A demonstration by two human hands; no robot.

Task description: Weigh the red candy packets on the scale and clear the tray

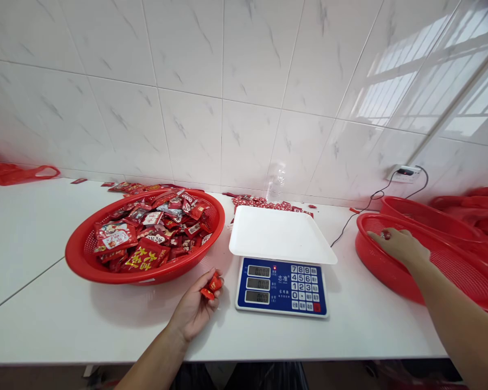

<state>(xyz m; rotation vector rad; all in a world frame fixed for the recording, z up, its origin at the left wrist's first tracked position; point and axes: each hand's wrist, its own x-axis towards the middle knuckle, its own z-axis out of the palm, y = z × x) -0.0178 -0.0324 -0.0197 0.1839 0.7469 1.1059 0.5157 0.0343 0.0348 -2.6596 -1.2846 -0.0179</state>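
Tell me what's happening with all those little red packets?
A person is handling small red packets. The left hand holds a couple of them in front of the scale. The right hand is over the red basket on the right, with something small and red at its fingers. The basket on the left is heaped with packets. The scale's white tray has nothing on it.

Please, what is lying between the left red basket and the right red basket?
The head view shows a digital scale with a white tray there.
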